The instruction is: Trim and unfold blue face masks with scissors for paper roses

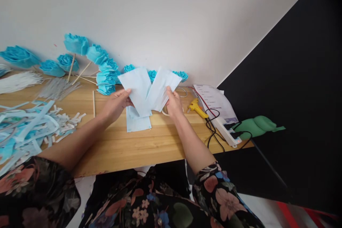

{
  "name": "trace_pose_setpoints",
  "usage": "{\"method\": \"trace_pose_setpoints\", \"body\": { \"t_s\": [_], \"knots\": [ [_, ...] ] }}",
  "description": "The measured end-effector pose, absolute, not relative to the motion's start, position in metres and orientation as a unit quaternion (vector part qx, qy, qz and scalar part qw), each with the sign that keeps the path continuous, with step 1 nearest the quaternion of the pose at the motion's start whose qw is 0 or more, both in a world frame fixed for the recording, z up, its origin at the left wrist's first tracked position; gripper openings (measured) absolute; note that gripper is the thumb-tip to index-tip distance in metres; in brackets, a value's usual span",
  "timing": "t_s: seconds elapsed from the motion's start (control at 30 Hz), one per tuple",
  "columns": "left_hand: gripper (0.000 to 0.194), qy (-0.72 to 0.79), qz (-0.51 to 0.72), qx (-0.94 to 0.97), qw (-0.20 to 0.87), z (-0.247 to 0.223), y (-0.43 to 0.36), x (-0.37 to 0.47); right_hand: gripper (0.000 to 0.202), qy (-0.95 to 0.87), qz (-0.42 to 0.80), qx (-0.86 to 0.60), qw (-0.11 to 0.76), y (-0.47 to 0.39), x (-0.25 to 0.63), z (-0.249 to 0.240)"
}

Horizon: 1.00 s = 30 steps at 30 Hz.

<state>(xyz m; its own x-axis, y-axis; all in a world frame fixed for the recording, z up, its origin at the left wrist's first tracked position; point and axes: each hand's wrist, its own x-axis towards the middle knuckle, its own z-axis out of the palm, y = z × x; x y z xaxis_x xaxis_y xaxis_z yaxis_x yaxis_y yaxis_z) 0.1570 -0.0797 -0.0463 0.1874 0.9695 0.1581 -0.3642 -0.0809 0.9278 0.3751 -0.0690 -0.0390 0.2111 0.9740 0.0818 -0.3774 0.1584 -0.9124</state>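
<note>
Two pale blue face masks are held up over the table, fanned apart and overlapping at the bottom. My left hand [120,101] is closed on the left face mask [137,87], thumb in front and fingers behind. Closed in the same way on the edge of the right face mask [161,87] is my right hand [173,101]. Beneath them more of the same pale blue sheets [139,124] lie on the wooden table [125,153]. No ear loops can be made out on the held masks.
Blue flowers [107,74] on wooden sticks line the wall. Cut blue and white strips [29,128] are heaped at the left, near thin wires [57,87]. To the right are a yellow glue gun [197,108], a white power strip [227,133], papers [213,99] and a green bag [256,127].
</note>
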Motion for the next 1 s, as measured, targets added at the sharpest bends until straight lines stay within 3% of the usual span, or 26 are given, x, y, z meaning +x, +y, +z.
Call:
{"method": "trace_pose_setpoints", "body": {
  "t_s": [0.1,0.2,0.47,0.63,0.8,1.0],
  "knots": [
    [0.020,0.323,0.644,0.382,0.579,-0.038,-0.068,0.147,0.032,-0.322,0.494,-0.367,0.719,-0.064,0.391,-0.027],
    [0.014,0.318,0.686,0.313,0.575,-0.026,-0.063,0.140,0.022,-0.301,0.517,-0.353,0.719,-0.064,0.402,-0.019],
    [0.022,0.333,0.628,0.311,0.630,-0.027,-0.067,0.145,0.014,-0.319,0.563,-0.356,0.674,-0.070,0.398,-0.016],
    [0.027,0.454,0.486,0.420,0.617,-0.058,-0.063,0.146,0.028,-0.348,0.547,-0.374,0.663,-0.067,0.397,-0.025],
    [0.044,0.469,0.531,0.476,0.521,-0.059,-0.065,0.148,0.037,-0.333,0.510,-0.399,0.685,-0.067,0.387,-0.024],
    [0.042,0.477,0.549,0.445,0.522,-0.063,-0.061,0.149,0.036,-0.396,0.508,-0.393,0.656,-0.076,0.366,-0.009]
  ]
}}
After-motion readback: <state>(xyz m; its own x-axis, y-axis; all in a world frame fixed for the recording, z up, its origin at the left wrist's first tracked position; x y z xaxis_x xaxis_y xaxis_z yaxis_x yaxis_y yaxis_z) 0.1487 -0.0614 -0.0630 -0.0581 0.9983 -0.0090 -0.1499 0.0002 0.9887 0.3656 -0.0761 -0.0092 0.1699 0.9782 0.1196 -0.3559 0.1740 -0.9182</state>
